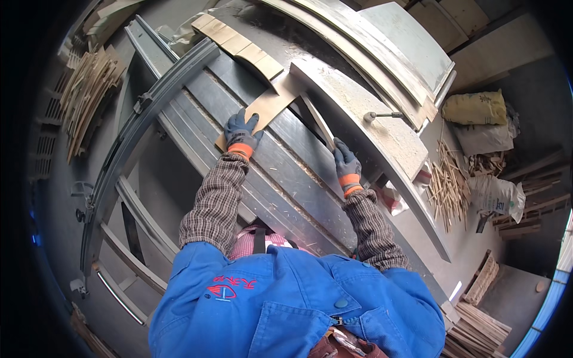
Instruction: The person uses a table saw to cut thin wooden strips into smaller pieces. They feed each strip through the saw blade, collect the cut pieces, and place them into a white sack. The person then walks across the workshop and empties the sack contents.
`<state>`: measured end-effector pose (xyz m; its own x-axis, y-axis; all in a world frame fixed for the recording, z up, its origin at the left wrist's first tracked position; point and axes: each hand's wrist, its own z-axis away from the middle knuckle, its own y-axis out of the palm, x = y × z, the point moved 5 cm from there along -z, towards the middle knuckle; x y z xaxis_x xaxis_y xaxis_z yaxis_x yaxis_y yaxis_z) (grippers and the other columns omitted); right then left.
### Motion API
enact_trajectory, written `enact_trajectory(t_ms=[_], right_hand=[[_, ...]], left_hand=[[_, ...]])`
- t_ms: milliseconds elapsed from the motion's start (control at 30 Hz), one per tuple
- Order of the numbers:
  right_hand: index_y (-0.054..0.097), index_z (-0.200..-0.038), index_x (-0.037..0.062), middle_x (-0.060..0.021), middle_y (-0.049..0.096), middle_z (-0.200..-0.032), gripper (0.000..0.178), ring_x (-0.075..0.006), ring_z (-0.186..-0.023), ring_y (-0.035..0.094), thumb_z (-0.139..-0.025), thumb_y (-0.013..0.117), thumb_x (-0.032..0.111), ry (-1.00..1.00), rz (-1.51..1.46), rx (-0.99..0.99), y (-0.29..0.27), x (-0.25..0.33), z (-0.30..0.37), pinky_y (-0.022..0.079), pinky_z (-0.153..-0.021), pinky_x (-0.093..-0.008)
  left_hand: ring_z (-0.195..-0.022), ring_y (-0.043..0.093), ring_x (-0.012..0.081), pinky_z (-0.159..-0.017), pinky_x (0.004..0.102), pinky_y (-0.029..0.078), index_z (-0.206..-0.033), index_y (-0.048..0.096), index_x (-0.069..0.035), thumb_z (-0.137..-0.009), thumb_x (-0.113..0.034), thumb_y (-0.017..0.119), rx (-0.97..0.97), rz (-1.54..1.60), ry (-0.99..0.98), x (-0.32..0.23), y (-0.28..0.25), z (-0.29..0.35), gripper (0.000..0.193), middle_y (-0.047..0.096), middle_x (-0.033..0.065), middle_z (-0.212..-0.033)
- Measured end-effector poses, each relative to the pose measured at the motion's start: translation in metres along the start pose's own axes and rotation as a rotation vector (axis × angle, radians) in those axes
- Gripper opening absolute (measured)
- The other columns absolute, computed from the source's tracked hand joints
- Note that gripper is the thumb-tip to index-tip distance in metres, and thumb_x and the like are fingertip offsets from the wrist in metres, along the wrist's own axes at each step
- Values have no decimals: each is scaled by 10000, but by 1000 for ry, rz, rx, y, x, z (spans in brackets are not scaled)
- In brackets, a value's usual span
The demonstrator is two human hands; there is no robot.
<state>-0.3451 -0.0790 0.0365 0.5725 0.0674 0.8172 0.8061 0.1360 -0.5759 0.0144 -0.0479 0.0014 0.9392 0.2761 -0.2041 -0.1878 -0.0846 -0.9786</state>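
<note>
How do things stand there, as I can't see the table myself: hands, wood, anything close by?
Left hand on flat board. Right hand at near end of narrow strip, grip unclear. Row of wooden blocks close beside board.

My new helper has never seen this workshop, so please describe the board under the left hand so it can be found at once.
Look at the large grey metal table in the middle. On it, the gloved left hand rests on a flat, light-brown board. It is much broader than the narrow wooden strip at the right hand.
</note>
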Motion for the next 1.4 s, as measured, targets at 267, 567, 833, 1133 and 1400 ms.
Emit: enact_trajectory(t_ms=[267,567,833,1133,1400], right_hand=[[677,-1300,159,-144,689,-1245,341,-315,-1125,668,-985,585,252,-10,2,2,8,8,-12,517,-982,-384],[681,-1291,178,-154,695,-1216,340,-338,-1105,669,-980,585,277,-15,55,-6,18,20,-18,520,-966,-393],[684,-1291,185,-152,696,-1226,352,-326,-1107,677,-963,613,293,-36,-62,-36,58,78,-67,512,-961,-376],[652,-1327,62,-138,671,-1305,366,-248,-1194,634,-977,641,168,-40,-203,-75,1,9,43,483,-1032,-351],[645,-1325,43,-159,657,-1322,373,-283,-1219,614,-963,622,132,-14,-36,-11,-56,-30,145,467,-1050,-364]], left_hand=[[-1314,426,364,-1151,493,308,-1326,663,-263,-787,-437,758,-112,17,42,4,-8,-8,574,461,133,-1469],[-1330,412,364,-1159,473,308,-1358,638,-268,-791,-463,755,-70,-4,15,19,-5,-15,610,458,132,-1480],[-1359,395,354,-1176,466,293,-1369,631,-266,-810,-470,749,45,15,-19,27,-22,-28,606,434,133,-1523],[-1353,382,378,-1161,501,281,-1349,647,-247,-749,-472,787,-10,112,124,-4,1,66,655,423,147,-1501],[-1387,357,349,-1179,468,255,-1419,555,-191,-771,-484,772,-34,209,214,-100,13,45,744,406,150,-1520]])
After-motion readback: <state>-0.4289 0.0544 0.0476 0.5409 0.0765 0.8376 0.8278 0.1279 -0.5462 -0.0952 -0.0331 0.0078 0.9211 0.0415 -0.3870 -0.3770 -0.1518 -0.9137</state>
